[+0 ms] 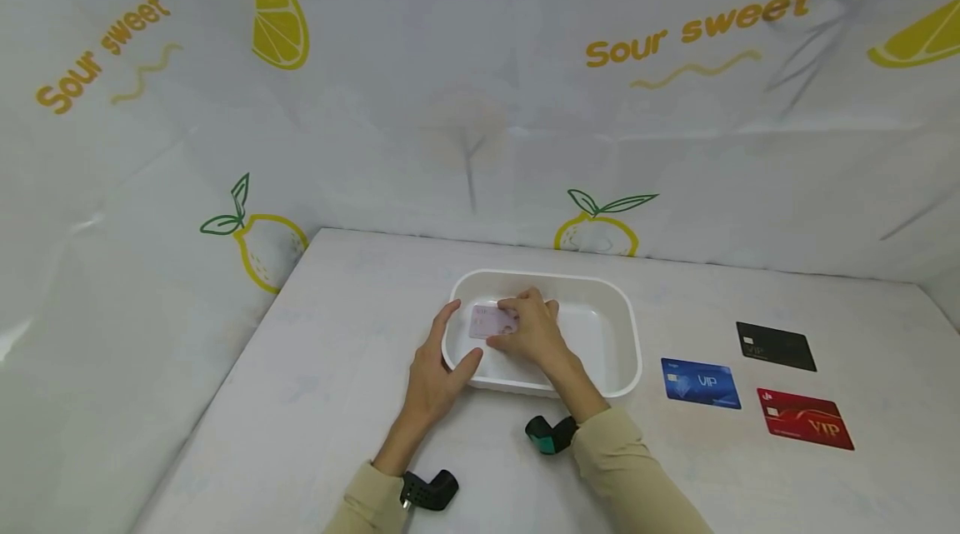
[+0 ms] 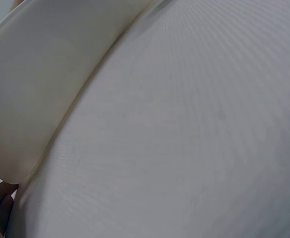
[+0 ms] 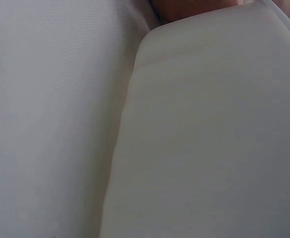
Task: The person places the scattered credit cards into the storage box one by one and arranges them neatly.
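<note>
A pink VIP card [image 1: 486, 321] lies in the left part of a white tray [image 1: 542, 277], at the level of its floor as far as I can see. My right hand [image 1: 534, 332] reaches over the tray's front rim and pinches the card's right part, with thumb near its lower edge and index finger at its upper edge. My left hand [image 1: 435, 376] holds the tray's front left corner, fingers along the left side and thumb over the front rim. In the left wrist view, part of the tray's outer wall [image 2: 50, 84] shows beside some fingers [image 2: 1, 198].
Right of the tray, a blue VIP card [image 1: 701, 384], a black card [image 1: 776, 346] and a red VIP card [image 1: 806, 419] lie flat on the white table [image 1: 300, 401]. A lemon-printed sheet [image 1: 450, 59] hangs behind the table. Black wrist devices [image 1: 431, 491] sit near both wrists.
</note>
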`<state>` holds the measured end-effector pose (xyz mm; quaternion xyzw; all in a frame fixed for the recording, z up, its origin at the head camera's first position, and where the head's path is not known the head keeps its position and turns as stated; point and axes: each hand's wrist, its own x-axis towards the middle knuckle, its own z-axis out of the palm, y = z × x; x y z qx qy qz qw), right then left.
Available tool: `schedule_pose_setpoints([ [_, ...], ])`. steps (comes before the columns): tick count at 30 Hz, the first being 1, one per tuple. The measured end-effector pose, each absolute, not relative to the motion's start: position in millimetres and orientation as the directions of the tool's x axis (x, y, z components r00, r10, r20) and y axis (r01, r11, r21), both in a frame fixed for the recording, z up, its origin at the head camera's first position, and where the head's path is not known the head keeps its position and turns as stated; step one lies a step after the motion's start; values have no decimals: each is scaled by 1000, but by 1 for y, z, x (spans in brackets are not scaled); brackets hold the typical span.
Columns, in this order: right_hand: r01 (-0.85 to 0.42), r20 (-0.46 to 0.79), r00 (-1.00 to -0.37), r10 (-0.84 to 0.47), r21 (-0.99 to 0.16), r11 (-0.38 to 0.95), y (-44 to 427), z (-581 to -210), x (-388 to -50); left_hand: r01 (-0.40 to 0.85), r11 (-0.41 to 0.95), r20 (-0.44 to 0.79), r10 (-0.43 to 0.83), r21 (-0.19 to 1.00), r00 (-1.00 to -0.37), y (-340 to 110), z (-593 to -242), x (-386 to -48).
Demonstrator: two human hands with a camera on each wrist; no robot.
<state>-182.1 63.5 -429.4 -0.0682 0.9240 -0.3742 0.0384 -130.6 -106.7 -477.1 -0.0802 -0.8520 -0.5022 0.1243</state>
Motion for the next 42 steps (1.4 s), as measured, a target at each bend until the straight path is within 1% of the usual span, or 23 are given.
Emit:
schedule_pose_setpoints([
  [11, -96, -21, -988, -152, -691, 716, 71, -423, -179, 255, 467, 289, -2, 847, -957, -106, -480, -132],
  [16, -132, -3, -982, -187, -699, 703, 75, -419, -178, 256, 462, 289, 0, 849, -957, -106, -479, -132],
  [25, -180, 14, -961, -278, -792, 583, 87, -411, -174, 260, 466, 289, 8, 846, -957, -107, -480, -132],
  [31, -207, 30, -947, -319, -816, 539, 100, -410, -168, 274, 458, 300, 16, 845, -954, -106, -481, -133],
  [38, -261, 67, -935, -348, -796, 546, 118, -401, -155, 264, 459, 291, 11, 848, -957, -106, -482, -132],
  [42, -271, 75, -933, -351, -789, 552, 129, -392, -147, 263, 461, 293, 6, 848, -956, -106, -481, -132],
])
